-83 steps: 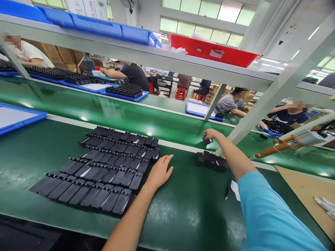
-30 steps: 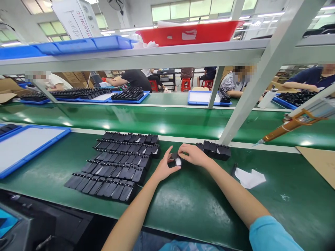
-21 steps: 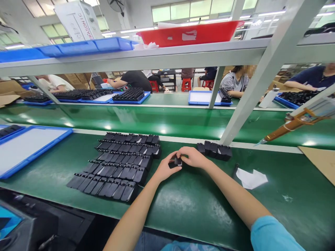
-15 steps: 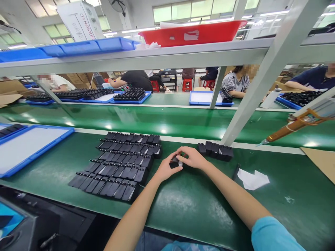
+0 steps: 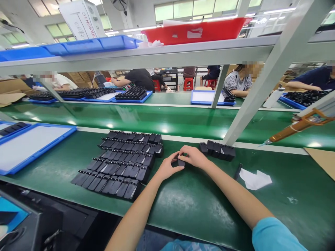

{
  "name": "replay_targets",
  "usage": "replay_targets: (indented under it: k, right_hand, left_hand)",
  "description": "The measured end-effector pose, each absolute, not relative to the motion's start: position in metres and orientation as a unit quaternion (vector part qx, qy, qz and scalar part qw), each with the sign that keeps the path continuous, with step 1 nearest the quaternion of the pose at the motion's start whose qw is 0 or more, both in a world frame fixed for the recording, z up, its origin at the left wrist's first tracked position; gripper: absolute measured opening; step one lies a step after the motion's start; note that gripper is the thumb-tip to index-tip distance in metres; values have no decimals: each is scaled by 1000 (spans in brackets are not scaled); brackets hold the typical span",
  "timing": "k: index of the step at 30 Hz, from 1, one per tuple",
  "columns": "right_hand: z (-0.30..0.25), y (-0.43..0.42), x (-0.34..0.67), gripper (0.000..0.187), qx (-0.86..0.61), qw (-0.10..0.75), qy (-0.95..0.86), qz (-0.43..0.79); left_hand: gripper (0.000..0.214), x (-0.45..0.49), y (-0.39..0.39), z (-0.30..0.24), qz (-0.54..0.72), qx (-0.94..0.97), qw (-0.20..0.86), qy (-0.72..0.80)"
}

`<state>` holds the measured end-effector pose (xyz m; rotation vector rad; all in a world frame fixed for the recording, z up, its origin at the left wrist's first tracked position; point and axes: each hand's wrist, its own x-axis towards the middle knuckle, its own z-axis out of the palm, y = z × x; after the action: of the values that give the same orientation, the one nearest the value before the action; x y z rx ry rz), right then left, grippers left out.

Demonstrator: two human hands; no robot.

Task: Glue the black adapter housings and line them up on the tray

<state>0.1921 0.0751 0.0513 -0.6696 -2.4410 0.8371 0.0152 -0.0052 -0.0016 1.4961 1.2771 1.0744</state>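
Note:
Between my two hands sits a small black plastic case (image 5: 181, 162), partly covered by fingers. My left hand (image 5: 169, 166) wraps it from the left, thumb near its lower edge. From the upper right, my right hand (image 5: 192, 156) pinches the top of the same case. On the left lie several slanted rows of like black cases (image 5: 123, 167), packed side by side. A short row of more black cases (image 5: 217, 150) stands to the right of my right hand, by the rack post.
A white sheet (image 5: 255, 179) and a dark slim object (image 5: 238, 171) lie on the right. An orange syringe-like dispenser (image 5: 294, 128) hangs at right. A blue-rimmed tray (image 5: 38, 165) sits at left. A slanted rack post (image 5: 261, 83) rises beyond my hands. People work across the belt.
The case in my hands has turned, showing a dark face where a pale part showed before. My fingers have shifted slightly on it; the hands stay in place.

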Motion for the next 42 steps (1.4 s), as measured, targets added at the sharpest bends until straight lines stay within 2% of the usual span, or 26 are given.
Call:
replay_targets:
  k: [16,22,30,36,42]
  right_hand:
    - [41,86,193,18,-241,217,-890,319]
    - [43,87,192,22,-260,196,-890,318]
    - [43,81,189,19,-276,191,-902,271]
    - [49,91,195,23,-309,180,-914,195]
    - [61,116,225,24,-346,159,-916,126]
  left_hand:
    - [75,12,-6,-1,422,601,452,507]
    - [64,13,-6,2,408,607,450,512]
    - [60,20,-7,3,446,586,451,504]
    - [60,23,-8,-1,453,608,358,544]
    - [53,23,-11,1,391,676,296,550]
